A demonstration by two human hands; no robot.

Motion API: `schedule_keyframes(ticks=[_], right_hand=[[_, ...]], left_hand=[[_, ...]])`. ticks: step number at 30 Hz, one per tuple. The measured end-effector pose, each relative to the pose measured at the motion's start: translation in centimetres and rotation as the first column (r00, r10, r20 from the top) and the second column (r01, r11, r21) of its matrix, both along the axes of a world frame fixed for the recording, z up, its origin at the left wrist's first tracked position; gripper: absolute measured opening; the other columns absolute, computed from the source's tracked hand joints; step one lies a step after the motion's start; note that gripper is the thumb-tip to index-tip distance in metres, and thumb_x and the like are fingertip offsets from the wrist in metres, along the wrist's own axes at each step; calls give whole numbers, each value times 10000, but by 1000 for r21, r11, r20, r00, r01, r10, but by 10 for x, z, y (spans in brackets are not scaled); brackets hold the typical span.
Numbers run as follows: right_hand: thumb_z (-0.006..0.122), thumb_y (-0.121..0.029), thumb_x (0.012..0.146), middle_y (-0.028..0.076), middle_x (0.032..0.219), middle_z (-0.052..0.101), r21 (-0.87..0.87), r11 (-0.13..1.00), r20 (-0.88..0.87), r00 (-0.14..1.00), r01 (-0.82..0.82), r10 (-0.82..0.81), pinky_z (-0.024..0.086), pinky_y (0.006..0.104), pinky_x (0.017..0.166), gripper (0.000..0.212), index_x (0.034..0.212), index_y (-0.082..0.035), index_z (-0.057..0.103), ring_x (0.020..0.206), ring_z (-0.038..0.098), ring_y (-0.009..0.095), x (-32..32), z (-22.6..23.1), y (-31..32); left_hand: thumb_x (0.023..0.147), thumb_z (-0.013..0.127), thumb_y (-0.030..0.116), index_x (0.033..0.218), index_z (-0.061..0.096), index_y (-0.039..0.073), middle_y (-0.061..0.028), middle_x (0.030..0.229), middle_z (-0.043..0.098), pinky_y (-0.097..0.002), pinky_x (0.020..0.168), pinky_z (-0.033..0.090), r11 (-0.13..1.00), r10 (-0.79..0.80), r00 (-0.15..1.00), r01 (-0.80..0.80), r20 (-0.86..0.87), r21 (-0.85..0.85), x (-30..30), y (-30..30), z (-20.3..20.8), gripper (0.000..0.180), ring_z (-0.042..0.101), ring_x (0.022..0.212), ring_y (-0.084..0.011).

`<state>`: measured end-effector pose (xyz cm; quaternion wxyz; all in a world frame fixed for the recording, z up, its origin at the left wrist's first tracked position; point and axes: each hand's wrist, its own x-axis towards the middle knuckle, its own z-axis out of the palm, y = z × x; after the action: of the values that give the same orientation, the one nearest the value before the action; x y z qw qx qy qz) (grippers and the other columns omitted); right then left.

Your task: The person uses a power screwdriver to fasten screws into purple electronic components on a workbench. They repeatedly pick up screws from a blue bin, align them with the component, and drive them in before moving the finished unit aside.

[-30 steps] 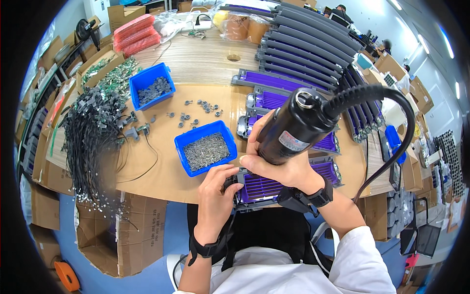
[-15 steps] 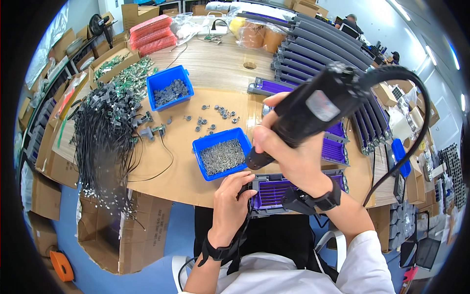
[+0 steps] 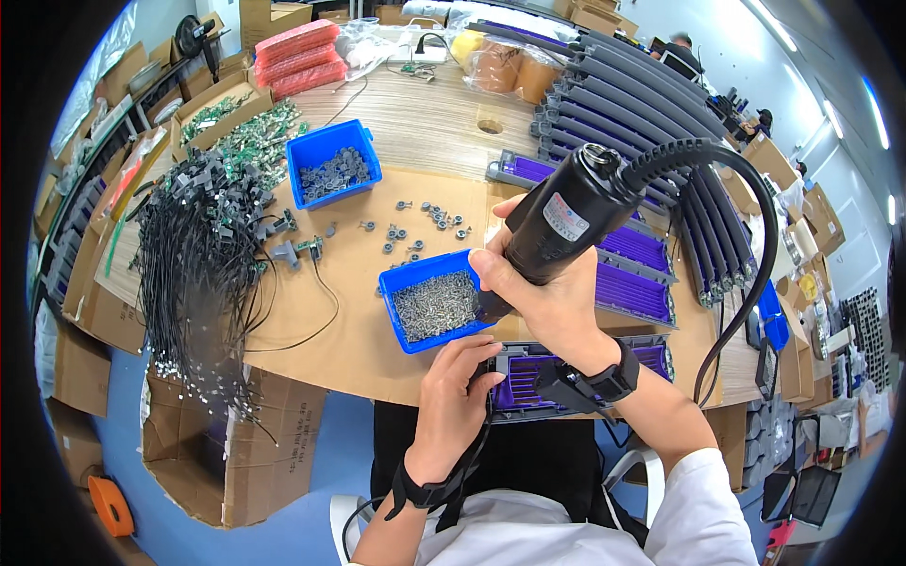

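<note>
My right hand is wrapped round a black corded electric screwdriver, tilted with its nose down and to the left. The nose is beside the right edge of a blue bin full of small metal screws; its very tip is hard to make out. Below it lies a long grey and purple slatted housing along the table's near edge. At the housing's left end, my left hand is closed with bent fingers and thumb on the corner. Both wrists wear black straps.
Another blue bin holds grey round pieces, with several loose grey-headed pieces nearby. Cables with boards hang over the left edge, above a cardboard box. More purple housings lie right. The screwdriver's thick cord arcs rightward.
The screwdriver and my right hand have shifted slightly left and down, and the tool stands more upright. My left hand stays at the housing's end. The whole view has shifted a little.
</note>
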<state>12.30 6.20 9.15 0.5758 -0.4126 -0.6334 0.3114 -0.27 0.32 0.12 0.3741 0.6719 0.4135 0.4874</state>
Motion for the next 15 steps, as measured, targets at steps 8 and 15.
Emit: schedule_keyframes(ticks=[8, 15], right_hand=[[735, 5, 810, 41, 745, 652, 51, 999, 30, 1000, -8, 6, 505, 241, 638, 379, 1137, 16, 543, 689, 623, 85, -1, -6, 0], [706, 10, 821, 58, 737, 628, 67, 997, -73, 997, 23, -18, 515, 278, 639, 415, 1176, 1, 492, 662, 625, 123, 2, 3, -8]], left_hand=[[740, 725, -78, 1055, 673, -9, -135, 1099, 668, -348, 848, 513, 1000, -6, 1000, 6, -3, -2, 0, -1, 3, 327, 645, 1010, -302], [699, 752, -125, 1184, 607, 21, -102, 1296, 475, -305, 833, 541, 999, 38, 999, -38, 23, -2, 3, -2, -11, 527, 610, 970, -207]])
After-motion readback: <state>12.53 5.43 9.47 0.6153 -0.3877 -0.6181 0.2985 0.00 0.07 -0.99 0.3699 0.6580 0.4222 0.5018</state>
